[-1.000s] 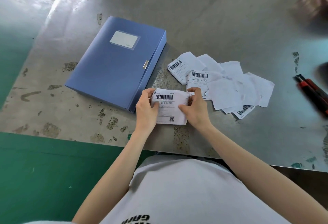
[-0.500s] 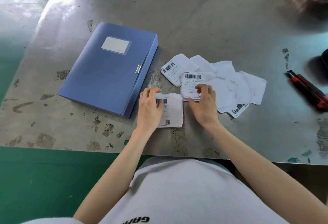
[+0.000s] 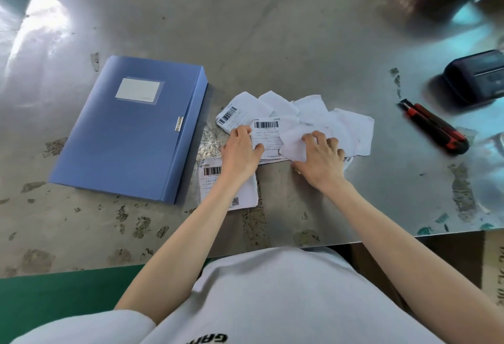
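A loose pile of white labels (image 3: 346, 128) lies at the centre of the frame on the grey surface (image 3: 272, 43). Both hands are on it. The left hand (image 3: 240, 154) has bent fingers at the left edge of a barcode label (image 3: 268, 136) on top of the pile, thumb laid across the sheet, pinching it. The right hand (image 3: 323, 159) presses the blank sheets with fingers spread and holds nothing. One more label (image 3: 211, 180) lies flat apart from the pile, just below it, partly under the left wrist. A closed blue file box (image 3: 128, 136) sits at left, just beside the labels. At right, well apart, lie a red and black utility knife (image 3: 433, 128) and a black device (image 3: 476, 79).
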`<state>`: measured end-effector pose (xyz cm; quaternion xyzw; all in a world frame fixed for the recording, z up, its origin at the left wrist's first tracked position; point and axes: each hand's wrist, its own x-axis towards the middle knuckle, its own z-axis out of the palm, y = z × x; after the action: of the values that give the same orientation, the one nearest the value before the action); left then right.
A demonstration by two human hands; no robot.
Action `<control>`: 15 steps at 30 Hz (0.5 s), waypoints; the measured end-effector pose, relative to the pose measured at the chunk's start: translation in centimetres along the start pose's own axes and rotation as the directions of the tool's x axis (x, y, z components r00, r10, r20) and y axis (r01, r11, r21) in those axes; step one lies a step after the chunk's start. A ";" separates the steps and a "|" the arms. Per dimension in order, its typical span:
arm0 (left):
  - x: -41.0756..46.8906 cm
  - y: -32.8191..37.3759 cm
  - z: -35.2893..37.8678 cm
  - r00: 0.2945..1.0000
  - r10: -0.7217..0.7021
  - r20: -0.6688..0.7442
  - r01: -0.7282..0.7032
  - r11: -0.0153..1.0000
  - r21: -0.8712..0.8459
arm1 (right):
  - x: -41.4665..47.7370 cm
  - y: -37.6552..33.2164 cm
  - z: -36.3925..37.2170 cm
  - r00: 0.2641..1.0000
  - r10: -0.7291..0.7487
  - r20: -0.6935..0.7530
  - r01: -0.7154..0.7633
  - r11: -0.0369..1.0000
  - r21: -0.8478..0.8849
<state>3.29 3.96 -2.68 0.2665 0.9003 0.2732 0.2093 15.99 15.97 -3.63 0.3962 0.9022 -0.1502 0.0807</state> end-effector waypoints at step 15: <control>2.4 1.0 0.6 0.991 -0.130 0.019 0.129 0.939 -0.318 | 0.5 0.2 -1.5 0.993 -0.052 -0.103 0.059 0.996 0.061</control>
<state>2.10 6.35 -3.11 0.1693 0.8602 0.4006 0.2662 15.70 16.93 -2.43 0.3804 0.9105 -0.1611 0.0177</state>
